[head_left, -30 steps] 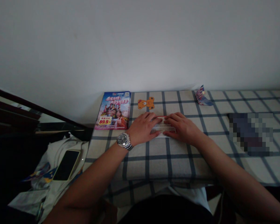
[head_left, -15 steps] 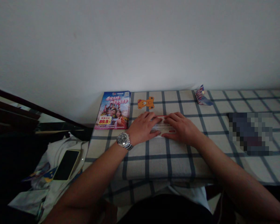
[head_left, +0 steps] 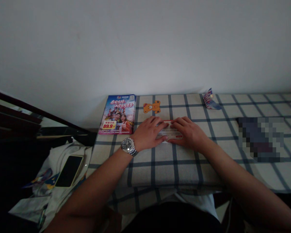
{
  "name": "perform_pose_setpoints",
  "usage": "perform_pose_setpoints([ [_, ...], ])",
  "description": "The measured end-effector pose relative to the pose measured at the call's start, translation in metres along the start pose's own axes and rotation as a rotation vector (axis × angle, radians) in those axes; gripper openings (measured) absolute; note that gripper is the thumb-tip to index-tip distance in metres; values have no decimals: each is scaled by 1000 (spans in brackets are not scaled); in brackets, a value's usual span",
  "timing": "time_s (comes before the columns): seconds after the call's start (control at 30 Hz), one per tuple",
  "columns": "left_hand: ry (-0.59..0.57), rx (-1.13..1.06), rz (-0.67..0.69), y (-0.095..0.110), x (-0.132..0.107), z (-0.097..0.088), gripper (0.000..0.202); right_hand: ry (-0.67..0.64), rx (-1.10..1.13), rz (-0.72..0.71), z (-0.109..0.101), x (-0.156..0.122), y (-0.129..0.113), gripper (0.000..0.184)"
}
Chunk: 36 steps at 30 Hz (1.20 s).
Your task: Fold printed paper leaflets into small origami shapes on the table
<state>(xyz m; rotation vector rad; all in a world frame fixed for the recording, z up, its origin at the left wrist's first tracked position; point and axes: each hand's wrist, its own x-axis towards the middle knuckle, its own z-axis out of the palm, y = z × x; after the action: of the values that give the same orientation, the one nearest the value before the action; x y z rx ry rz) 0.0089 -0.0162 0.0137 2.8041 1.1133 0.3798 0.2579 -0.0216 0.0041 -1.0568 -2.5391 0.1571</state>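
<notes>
A small white paper with red print (head_left: 169, 131) lies on the checked tablecloth (head_left: 174, 161). Both hands press down on it. My left hand (head_left: 149, 133), a metal watch on its wrist, covers the paper's left side with fingers laid flat and thumb under its lower edge. My right hand (head_left: 189, 133) covers the right side, fingers stretched flat, thumb along the lower edge. Only the middle strip of the paper shows between the hands.
A colourful flyer (head_left: 118, 114) lies at the table's far left corner. An orange bear cutout (head_left: 152, 107) sits beside it. A folded printed paper piece (head_left: 210, 100) stands near the wall. A blurred dark object (head_left: 260, 138) lies right. A phone (head_left: 69, 171) rests on cloth lower left.
The thumbs have drawn the paper's lower edge slightly upward; the hands otherwise stay in place.
</notes>
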Motion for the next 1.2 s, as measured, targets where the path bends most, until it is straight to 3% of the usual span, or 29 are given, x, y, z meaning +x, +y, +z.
perform_pose_setpoints([
  [0.5,-4,-21,20,-4,-1,1,67,-18,1,16,-1,-1,0,46],
  [1.2,1,-26,-5,-2,-1,1,70,-14,15,-2,2,-3,3,51],
])
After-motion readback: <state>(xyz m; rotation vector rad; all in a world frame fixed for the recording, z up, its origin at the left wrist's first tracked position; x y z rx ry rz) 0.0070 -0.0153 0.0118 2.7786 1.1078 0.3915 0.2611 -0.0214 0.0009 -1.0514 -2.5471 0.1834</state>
